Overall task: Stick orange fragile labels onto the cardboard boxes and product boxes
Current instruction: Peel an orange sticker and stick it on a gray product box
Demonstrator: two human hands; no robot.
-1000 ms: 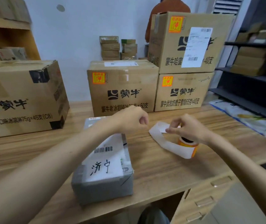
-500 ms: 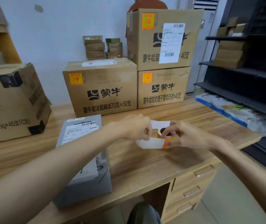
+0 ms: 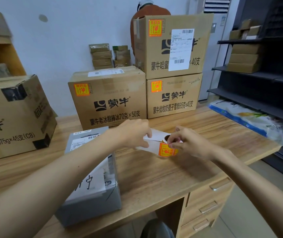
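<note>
The left hand [image 3: 133,133] pinched the white paper strip [image 3: 156,135] that came off the label roll [image 3: 166,150]. The right hand [image 3: 187,143] had its fingers curled and pinched the top of the roll. The roll sat on the wooden desk [image 3: 154,177], between the two hands, and showed an orange label with red marks.

A grey parcel [image 3: 92,203] lay just beside the roll, partly under the left arm. It had white paper on top with barcodes and the big hand-drawn sign "宁".

Behind the hands stood the middle box [image 3: 109,103]. It read "蒙牛" and "蒙牛老冰棍棒冰70克×50支", and an orange sticker [image 3: 81,89] sat on its top left corner. Next to it, the lower right box [image 3: 173,100] read "65克×40支" and also had an orange sticker [image 3: 156,86]. On top of it sat the top box [image 3: 200,40], with an orange sticker [image 3: 155,28] and a white shipping sheet [image 3: 181,48] with barcodes. The left box [image 3: 15,117] read "75g×45支(C8)".
</note>
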